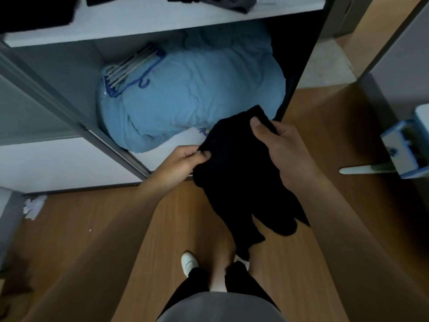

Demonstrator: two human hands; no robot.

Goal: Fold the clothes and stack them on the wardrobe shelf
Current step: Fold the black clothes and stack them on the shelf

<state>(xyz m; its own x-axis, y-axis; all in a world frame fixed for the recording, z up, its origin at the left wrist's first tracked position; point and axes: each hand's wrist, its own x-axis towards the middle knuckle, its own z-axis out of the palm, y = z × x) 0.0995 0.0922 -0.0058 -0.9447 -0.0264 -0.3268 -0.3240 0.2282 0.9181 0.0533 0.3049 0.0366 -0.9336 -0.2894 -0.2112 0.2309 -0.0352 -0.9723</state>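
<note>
Both hands hold one black garment, unfolded, in front of the wardrobe.

Your left hand (185, 159) pinches the black garment (236, 182) at its edge; your right hand (278, 145) grips the top. It hangs above the floor (92, 240), unfolded. Next: square it, fold, then place it on the upper shelf (139, 22).

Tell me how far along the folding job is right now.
Done: some dark clothes already lie on the upper shelf; how neatly, I cannot tell. In hand: the left hand and right hand grip a black garment, which hangs loose and unfolded. Left: fold it and stack it on the shelf.
</note>
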